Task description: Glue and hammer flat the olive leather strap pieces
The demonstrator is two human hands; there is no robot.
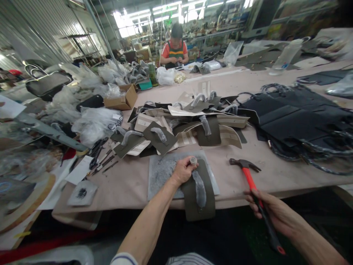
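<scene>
My left hand (182, 170) is closed around a short metal punch (193, 160), its round top facing up; its lower end is hidden. The punch stands over an olive-grey leather panel (209, 186), near the upper end of a plastic-wrapped handle (200, 191). Beneath the panel lies a worn, scuffed pale board (157, 175), and the panel's near end hangs past the table edge. Gripped in my right hand (268, 208) is a claw hammer (249, 178) with a red and black handle. Its head is to the right of the board, apart from the punch.
Similar panels with wrapped handles (160, 138) are heaped beyond the board. Black bag pieces with cords (306, 117) cover the right side. Hand tools (99, 158), a small plastic bag (82, 193) and a cardboard box (121, 97) stand left. Another person (175, 49) sits across the table.
</scene>
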